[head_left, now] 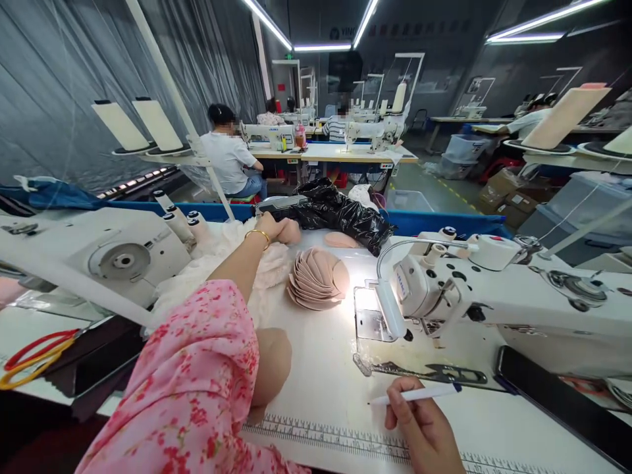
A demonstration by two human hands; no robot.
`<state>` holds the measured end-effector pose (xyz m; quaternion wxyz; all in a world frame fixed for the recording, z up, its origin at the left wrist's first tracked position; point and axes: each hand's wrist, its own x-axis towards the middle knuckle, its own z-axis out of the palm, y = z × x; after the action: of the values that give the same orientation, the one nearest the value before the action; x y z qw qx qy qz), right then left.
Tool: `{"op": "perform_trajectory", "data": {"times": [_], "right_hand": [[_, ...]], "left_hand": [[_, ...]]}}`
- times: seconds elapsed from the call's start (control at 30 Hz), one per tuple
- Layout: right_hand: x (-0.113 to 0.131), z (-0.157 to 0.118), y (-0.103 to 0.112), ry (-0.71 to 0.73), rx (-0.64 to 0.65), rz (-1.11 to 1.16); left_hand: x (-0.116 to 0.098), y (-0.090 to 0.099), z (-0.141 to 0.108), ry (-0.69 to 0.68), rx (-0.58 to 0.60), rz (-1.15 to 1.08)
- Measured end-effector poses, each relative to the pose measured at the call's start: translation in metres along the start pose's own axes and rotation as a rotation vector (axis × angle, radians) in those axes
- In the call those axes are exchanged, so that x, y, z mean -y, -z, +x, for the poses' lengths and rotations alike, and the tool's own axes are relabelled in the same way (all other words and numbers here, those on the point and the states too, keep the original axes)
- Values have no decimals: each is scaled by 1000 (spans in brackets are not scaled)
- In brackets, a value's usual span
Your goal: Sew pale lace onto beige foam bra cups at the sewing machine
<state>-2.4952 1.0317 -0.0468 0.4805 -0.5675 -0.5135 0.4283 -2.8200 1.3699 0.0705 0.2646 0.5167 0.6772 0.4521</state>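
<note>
My left hand [274, 228] reaches to the back of the white table, its fingers closed round a pinkish-beige cup piece [289, 232] beside white fluffy fabric [227, 253]. Near the front edge my right hand [419, 421] holds a white pen [429, 393], its tip pointing left. Between them, at the middle, lies a fanned stack of beige cup pieces [318, 280]. One flat beige piece [340, 239] lies behind the stack, and another beige piece [274, 365] is partly under my left sleeve. A ruler strip [326, 440] runs along the front edge.
A lit sewing machine [474, 289] stands right, with a black phone [557, 401] before it. Another machine [123, 257] is at left, near red and yellow scissors [42, 355]. A black plastic bag [340, 210] lies at the back. People sit at machines beyond.
</note>
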Motion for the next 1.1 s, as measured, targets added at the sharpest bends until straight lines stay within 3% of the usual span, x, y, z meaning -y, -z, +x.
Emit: {"op": "perform_trajectory", "data": {"times": [0.13,0.23,0.3,0.37,0.43,0.5,0.6,0.73,0.83,0.93,1.1], "right_hand": [[-2,0,2,-27,9,-23],[-10,0,11,10,24,-105],[-20,2,18,94,22,-164],[-29,4,23,161,42,-206],[-33,4,23,194,78,-216],[-29,1,17,189,120,-217],[-11,-5,-3,227,254,-211],[10,-6,-35,437,481,-217],[11,1,-52,533,483,-267],[6,12,-61,533,441,-291],[-1,32,-66,456,359,-258]], "left_hand": [[-9,12,-9,-103,-29,188],[-13,40,-48,-191,37,264],[-8,68,-92,-248,148,307],[5,96,-148,-363,356,397],[26,118,-208,-351,423,475],[51,126,-261,-300,425,535],[84,111,-321,-256,382,567],[105,72,-363,-359,202,574],[108,49,-372,-447,120,547],[110,34,-369,-488,75,517],[110,20,-365,-486,153,547]]}}
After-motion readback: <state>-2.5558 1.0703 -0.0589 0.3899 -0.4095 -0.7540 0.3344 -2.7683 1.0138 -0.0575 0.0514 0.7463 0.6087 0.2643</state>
